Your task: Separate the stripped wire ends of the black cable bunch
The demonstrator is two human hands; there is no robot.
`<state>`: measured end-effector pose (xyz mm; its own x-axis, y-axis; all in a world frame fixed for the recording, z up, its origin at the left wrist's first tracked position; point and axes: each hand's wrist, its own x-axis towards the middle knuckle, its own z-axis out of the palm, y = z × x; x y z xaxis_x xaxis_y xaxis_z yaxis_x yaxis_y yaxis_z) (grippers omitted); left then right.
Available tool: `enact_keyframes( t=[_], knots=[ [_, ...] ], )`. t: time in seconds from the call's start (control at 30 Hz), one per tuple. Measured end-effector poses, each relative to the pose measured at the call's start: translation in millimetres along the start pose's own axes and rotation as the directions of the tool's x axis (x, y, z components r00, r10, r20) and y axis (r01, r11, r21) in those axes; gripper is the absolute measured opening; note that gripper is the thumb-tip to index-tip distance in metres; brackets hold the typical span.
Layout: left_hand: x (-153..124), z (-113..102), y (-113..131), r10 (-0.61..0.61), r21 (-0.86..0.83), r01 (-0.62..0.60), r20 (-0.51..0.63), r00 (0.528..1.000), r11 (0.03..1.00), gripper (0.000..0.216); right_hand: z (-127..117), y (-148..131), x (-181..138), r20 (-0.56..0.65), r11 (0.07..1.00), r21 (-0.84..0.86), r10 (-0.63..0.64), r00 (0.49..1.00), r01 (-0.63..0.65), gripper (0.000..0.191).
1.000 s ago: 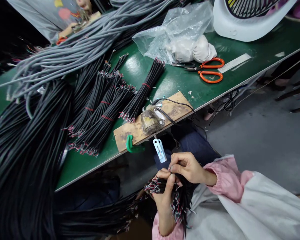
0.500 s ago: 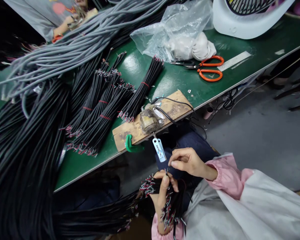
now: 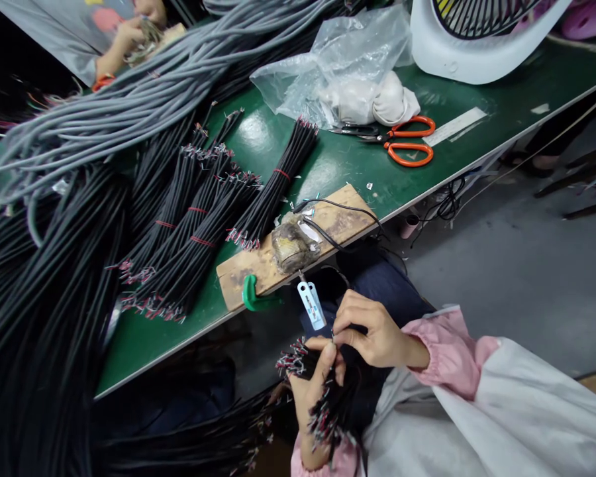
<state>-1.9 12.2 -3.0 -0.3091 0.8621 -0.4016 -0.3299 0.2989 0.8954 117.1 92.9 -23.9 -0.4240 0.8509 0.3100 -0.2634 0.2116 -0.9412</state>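
My left hand (image 3: 314, 377) is closed around a bundle of black cables (image 3: 330, 404), whose stripped ends show red and white wires on both sides of the hand. Its thumb and forefinger pinch one cable end at the top. Against that end, my right hand (image 3: 370, 329) pinches with thumb and fingertips; the fine wires between them are mostly hidden. Just beyond the fingers, a light-blue tool with two flat arms (image 3: 312, 306) juts from a block-shaped device (image 3: 294, 245) fixed on a wooden board (image 3: 345, 212).
A green clamp (image 3: 253, 295) grips the board at the edge of the green table (image 3: 144, 358). Tied black cable bundles (image 3: 198, 232), grey cables (image 3: 179, 79), orange-handled scissors (image 3: 410, 141), a plastic bag (image 3: 347, 46) and a white fan (image 3: 469, 59) lie beyond. A co-worker's hands (image 3: 129, 40) show top left.
My right hand has come down and left onto the cable end at my left thumb; its fingertips were apart from it before. The whole view has shifted slightly.
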Motion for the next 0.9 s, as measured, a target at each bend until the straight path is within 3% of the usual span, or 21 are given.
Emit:
enact_keyframes(
  t=[0.07, 0.13, 0.2, 0.23, 0.3, 0.37, 0.43, 0.53, 0.7, 0.9],
  knots=[
    [1.0, -3.1, 7.4, -0.03, -0.023, 0.031, 0.071, 0.997, 0.999, 0.019, -3.4, 0.9, 2.3, 0.158, 0.961, 0.237, 0.108, 0.982, -0.144, 0.023],
    [3.2, -5.0, 14.6, 0.041, 0.011, -0.044, 0.153, 0.987, 0.999, 0.014, -5.2, 2.9, 4.7, 0.357, 0.793, 0.467, 0.234, 0.904, -0.39, 0.033],
    [5.7, -5.3, 20.4, 0.144, 0.082, -0.161, 0.184, 0.972, 0.984, 0.008, -6.3, 4.8, 9.0, 0.496, 0.623, 0.528, 0.327, 0.805, -0.578, 0.04],
    [6.7, -5.1, 22.5, 0.186, 0.123, -0.21, 0.181, 0.966, 0.97, 0.007, -6.8, 5.4, 12.3, 0.515, 0.589, 0.513, 0.37, 0.773, -0.624, 0.041],
    [7.6, -5.4, 24.8, 0.234, 0.178, -0.261, 0.162, 0.959, 0.949, 0.008, -7.8, 5.5, 21.7, 0.444, 0.615, 0.464, 0.462, 0.768, -0.638, 0.042],
    [7.2, -7.2, 25.5, 0.249, 0.178, -0.274, 0.152, 0.957, 0.945, 0.009, -8.2, 3.5, 33.7, 0.287, 0.696, 0.418, 0.509, 0.812, -0.584, 0.044],
    [6.0, -10.1, 26.6, 0.267, 0.14, -0.291, 0.167, 0.949, 0.946, 0.009, -6.9, -0.4, 45.9, 0.181, 0.772, 0.382, 0.476, 0.86, -0.508, 0.051],
    [4.6, -12.2, 30.6, 0.328, 0.123, -0.351, 0.175, 0.928, 0.928, 0.012, -1.7, -6.6, 59.1, 0.197, 0.822, 0.334, 0.419, 0.887, -0.462, 0.057],
    [7.0, -6.2, 36.3, 0.38, 0.242, -0.385, 0.067, 0.922, 0.891, 0.01, 8.2, -5.0, 61.6, 0.282, 0.702, 0.496, 0.427, 0.859, -0.512, 0.055],
    [10.8, 3.0, 34.1, 0.329, 0.249, -0.311, -0.034, 0.944, 0.917, 0.009, 12.1, -0.1, 58.9, 0.306, 0.562, 0.64, 0.44, 0.845, -0.524, 0.049]
  ],
)
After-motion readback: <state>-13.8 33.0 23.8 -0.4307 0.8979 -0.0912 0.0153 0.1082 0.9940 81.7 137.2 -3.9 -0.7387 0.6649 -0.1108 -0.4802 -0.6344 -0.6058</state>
